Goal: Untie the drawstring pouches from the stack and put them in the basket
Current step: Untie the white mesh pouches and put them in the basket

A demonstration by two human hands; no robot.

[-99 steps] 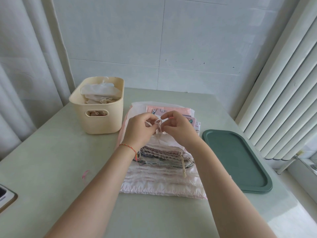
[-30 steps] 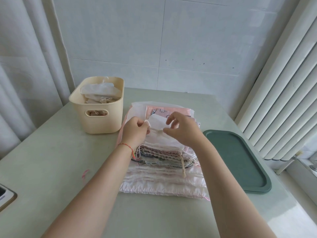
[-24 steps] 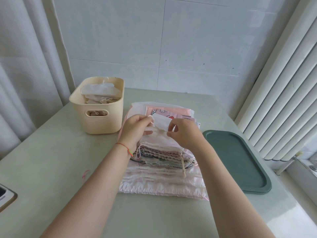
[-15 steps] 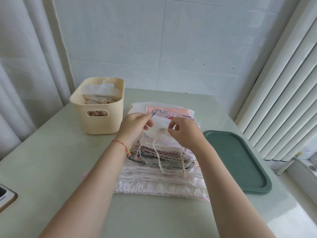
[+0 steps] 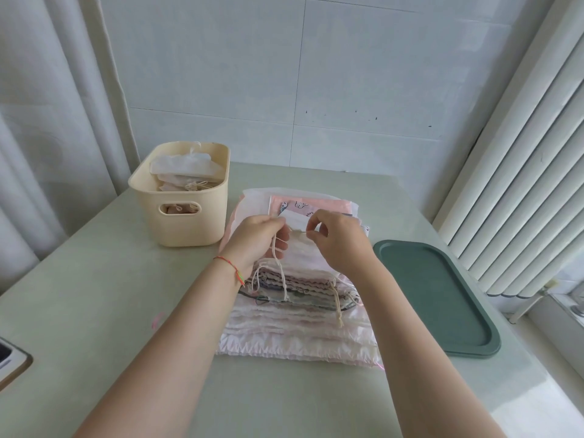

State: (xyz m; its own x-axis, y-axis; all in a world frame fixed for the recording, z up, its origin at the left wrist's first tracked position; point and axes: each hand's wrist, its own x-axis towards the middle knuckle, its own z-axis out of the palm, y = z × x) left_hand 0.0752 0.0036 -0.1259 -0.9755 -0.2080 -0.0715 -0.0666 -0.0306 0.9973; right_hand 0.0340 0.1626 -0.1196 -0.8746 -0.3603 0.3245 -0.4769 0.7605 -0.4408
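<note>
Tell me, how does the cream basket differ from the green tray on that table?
The cream basket is deep, with tall walls and a handle cutout; the green tray is flat with only a low rim. The basket holds several pale pouches; the tray holds nothing visible. The basket stands left of the pouch stack, the tray right. Both have rounded corners and rest on the table.

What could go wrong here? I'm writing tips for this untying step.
1. Both hands, left hand and right hand, pinch one cord; pulling apart might tighten the knot.
2. Lifting the top pouch could drag the stack, whose loose cords lie tangled.
3. The basket looks nearly full; pouches may spill.
</note>
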